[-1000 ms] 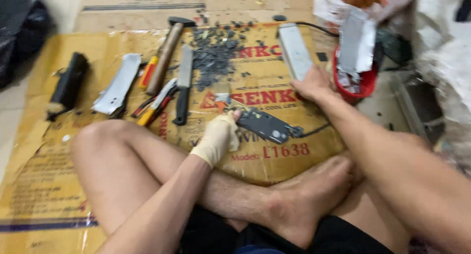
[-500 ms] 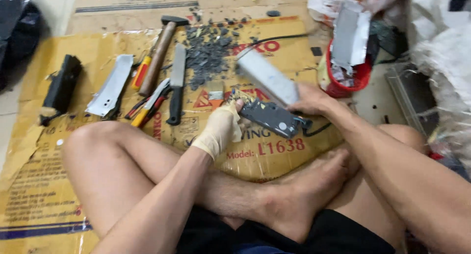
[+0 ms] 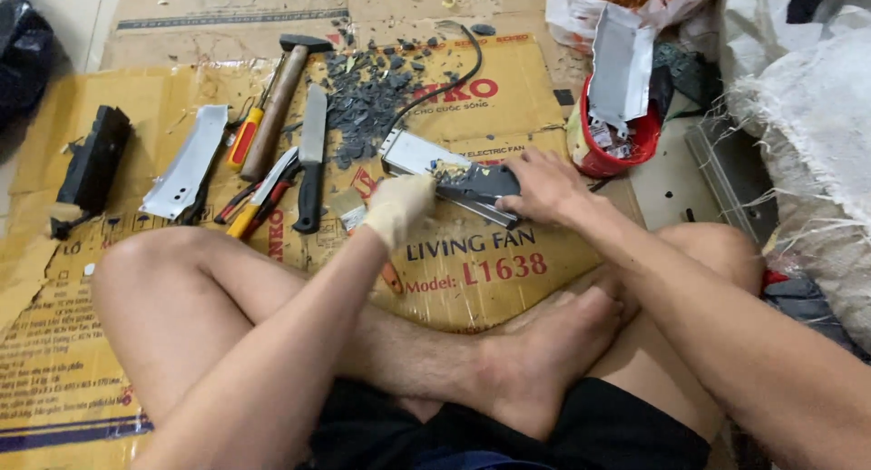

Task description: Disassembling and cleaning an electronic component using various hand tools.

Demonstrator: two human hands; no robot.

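person sits cross-legged on flattened cardboard (image 3: 472, 279) on the floor. gloved left hand (image 3: 397, 209) has fingers curled against the near end of a flat silver metal casing (image 3: 419, 154); whether they grip it, cannot tell. bare right hand (image 3: 543, 187) presses fingers flat on a dark circuit board (image 3: 481, 181) lying on the casing. further left: knife (image 3: 310, 157), hammer (image 3: 277, 98), metal plate (image 3: 186, 161). beyond, pile of grey fragments (image 3: 363, 93); red tub (image 3: 617, 139) far right
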